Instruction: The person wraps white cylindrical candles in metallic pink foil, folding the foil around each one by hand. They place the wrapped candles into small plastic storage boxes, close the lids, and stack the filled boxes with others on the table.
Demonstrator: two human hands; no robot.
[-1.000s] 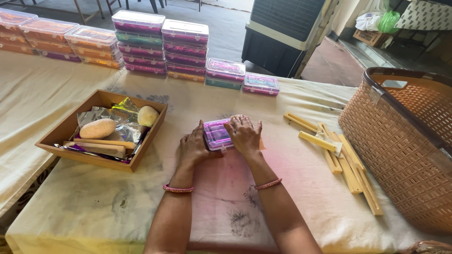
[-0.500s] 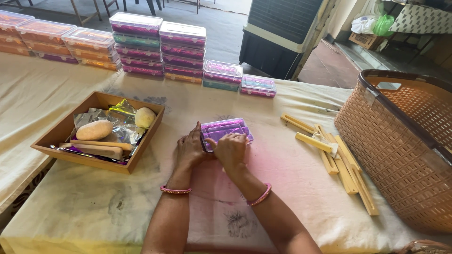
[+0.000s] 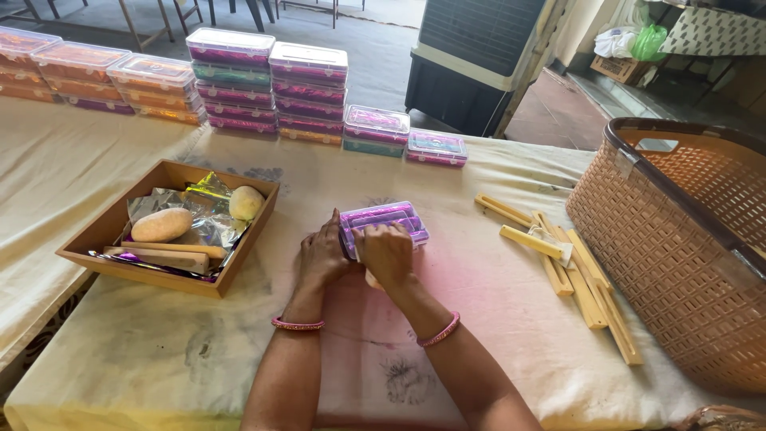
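A small clear plastic box [image 3: 391,219] with purple contents lies on the cloth-covered table [image 3: 511,311] in front of me. My left hand [image 3: 321,257] grips its left end, fingers curled against the side. My right hand [image 3: 388,252] rests on its front edge and lid, covering the near part. Both wrists wear pink bangles. Whether the lid is fully closed is hidden under my fingers.
A brown tray [image 3: 112,239] at left holds two pale lumps, foil and wooden sticks. Stacks of clear filled boxes [image 3: 271,84] line the far edge. Loose wooden sticks [image 3: 586,287] lie at right beside a large woven basket [image 3: 678,239].
The box has turned from a tilted hold to lying flat and lengthwise on the table. My right hand slid from its top to its front edge.
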